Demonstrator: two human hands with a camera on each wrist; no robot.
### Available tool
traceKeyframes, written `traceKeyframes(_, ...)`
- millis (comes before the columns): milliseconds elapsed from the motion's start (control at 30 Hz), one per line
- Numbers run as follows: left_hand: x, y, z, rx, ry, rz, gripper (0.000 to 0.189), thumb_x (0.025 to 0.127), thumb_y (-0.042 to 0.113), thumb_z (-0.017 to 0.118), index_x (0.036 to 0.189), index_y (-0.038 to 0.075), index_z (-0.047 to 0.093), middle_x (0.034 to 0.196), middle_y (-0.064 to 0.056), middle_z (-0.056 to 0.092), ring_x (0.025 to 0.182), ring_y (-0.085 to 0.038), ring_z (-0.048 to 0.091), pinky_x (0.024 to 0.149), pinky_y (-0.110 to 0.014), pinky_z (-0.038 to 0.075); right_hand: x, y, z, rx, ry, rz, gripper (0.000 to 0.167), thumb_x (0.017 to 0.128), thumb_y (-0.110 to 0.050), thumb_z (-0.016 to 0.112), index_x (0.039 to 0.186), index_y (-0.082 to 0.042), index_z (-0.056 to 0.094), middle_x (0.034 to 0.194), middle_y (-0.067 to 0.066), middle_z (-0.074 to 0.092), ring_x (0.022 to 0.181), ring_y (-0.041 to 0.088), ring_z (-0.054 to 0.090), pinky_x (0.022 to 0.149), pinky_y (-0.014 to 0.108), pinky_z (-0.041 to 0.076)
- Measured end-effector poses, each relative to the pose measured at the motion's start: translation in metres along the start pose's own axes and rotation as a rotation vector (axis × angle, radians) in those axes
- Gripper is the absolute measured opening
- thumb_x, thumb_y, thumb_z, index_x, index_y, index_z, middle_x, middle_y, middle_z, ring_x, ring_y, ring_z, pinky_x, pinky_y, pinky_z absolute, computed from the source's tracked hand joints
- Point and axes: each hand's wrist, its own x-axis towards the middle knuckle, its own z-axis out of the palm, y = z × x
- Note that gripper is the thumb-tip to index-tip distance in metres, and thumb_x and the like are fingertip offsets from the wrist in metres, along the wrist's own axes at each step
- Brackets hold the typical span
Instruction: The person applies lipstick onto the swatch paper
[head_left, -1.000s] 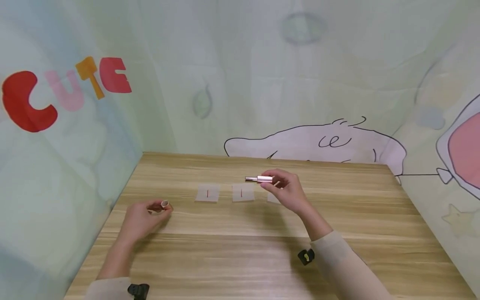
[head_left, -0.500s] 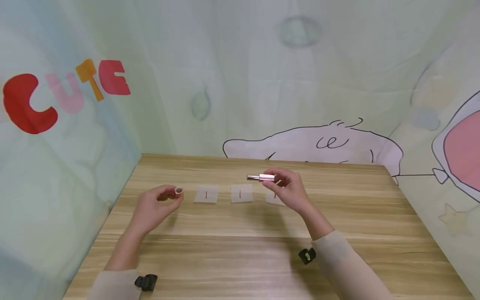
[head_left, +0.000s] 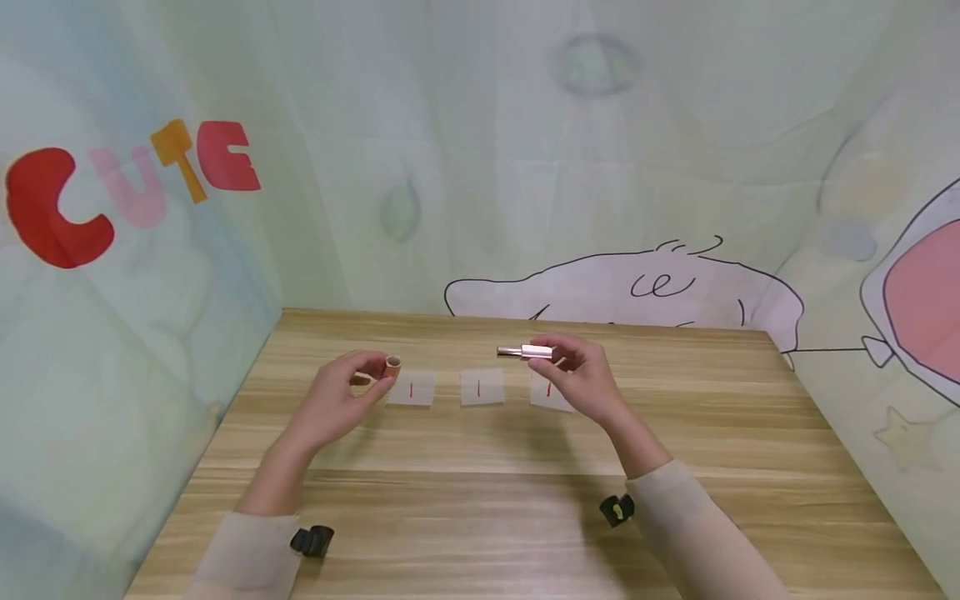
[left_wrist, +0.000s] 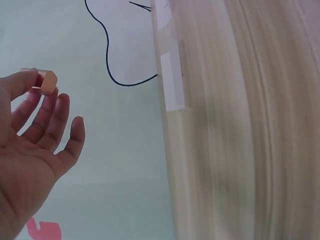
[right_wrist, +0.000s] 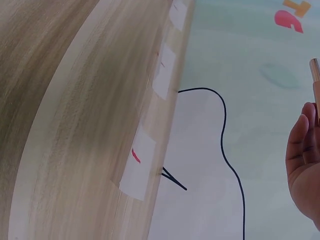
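My left hand [head_left: 337,404] pinches a small rose-gold lipstick cap [head_left: 392,366] between thumb and fingers, its hollow end facing up in the head view. In the left wrist view the cap [left_wrist: 49,83] shows at the fingertips, with the other fingers spread loosely below. Across from it, my right hand [head_left: 583,379] grips a lipstick [head_left: 536,352] by its pink base. The narrower silvery tube points left toward the cap, roughly level. Both hands are raised over the far part of the table, apart from each other. The right wrist view catches the lipstick [right_wrist: 315,75] only at its edge.
Three pale paper squares lie in a row: a left one [head_left: 411,397], a middle one [head_left: 482,395] and a right one [head_left: 543,400], each with a short red stroke. The wooden table [head_left: 465,500] meets a printed cloth backdrop [head_left: 337,208] behind and at both sides.
My left hand has moved right and farther up the table with the cap, now at the left paper's edge. The right hand with the lipstick has barely shifted.
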Motion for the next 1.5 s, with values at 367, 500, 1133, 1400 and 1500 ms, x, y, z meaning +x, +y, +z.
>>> traceKeyframes(367, 0.023, 0.026, 0.005, -0.039, -0.089, 0.060, 0.025, 0.097, 0.010, 0.069, 0.122, 0.006, 0.069, 0.109, -0.005, 0.073, 0.100, -0.022, 0.067, 0.090, -0.050, 0.054, 0.003, -0.005, -0.001, 0.026, -0.005, 0.017, 0.026, 0.088, -0.004, 0.078, 0.113, 0.000, 0.073, 0.082, 0.014, 0.070, 0.062, 0.013, 0.057, 0.058, 0.022, 0.050)
traceKeyframes(500, 0.030, 0.036, 0.009, -0.049, -0.099, 0.089, 0.023, 0.095, 0.011, 0.071, 0.118, 0.008, 0.071, 0.107, -0.002, 0.073, 0.097, -0.019, 0.067, 0.088, -0.045, 0.054, 0.003, -0.006, -0.001, 0.024, -0.003, 0.031, 0.026, 0.088, -0.004, 0.078, 0.114, -0.001, 0.073, 0.082, 0.013, 0.069, 0.062, 0.013, 0.057, 0.057, 0.022, 0.049)
traceKeyframes(1133, 0.049, 0.056, 0.024, -0.040, -0.152, 0.166, 0.022, 0.094, 0.009, 0.071, 0.116, 0.011, 0.072, 0.104, 0.002, 0.070, 0.094, -0.015, 0.064, 0.084, -0.038, 0.053, 0.006, -0.009, 0.001, 0.023, -0.028, -0.027, 0.024, 0.088, -0.002, 0.078, 0.112, -0.002, 0.073, 0.085, 0.008, 0.073, 0.065, 0.021, 0.063, 0.056, 0.024, 0.052)
traceKeyframes(1400, 0.055, 0.063, 0.031, -0.005, -0.166, 0.197, 0.019, 0.093, 0.010, 0.073, 0.112, 0.010, 0.072, 0.098, 0.002, 0.067, 0.092, -0.015, 0.061, 0.081, -0.036, 0.052, 0.006, -0.010, 0.001, 0.015, -0.041, -0.020, 0.025, 0.088, -0.001, 0.077, 0.113, -0.001, 0.073, 0.083, 0.011, 0.071, 0.066, 0.024, 0.062, 0.054, 0.023, 0.050)
traceKeyframes(1500, 0.057, 0.065, 0.033, 0.012, -0.162, 0.213, 0.018, 0.093, 0.010, 0.073, 0.110, 0.009, 0.072, 0.097, 0.001, 0.066, 0.092, -0.015, 0.060, 0.083, -0.036, 0.052, 0.007, -0.011, 0.000, 0.022, -0.047, -0.020, 0.025, 0.088, -0.001, 0.077, 0.113, -0.001, 0.073, 0.083, 0.012, 0.071, 0.066, 0.020, 0.062, 0.055, 0.024, 0.050)
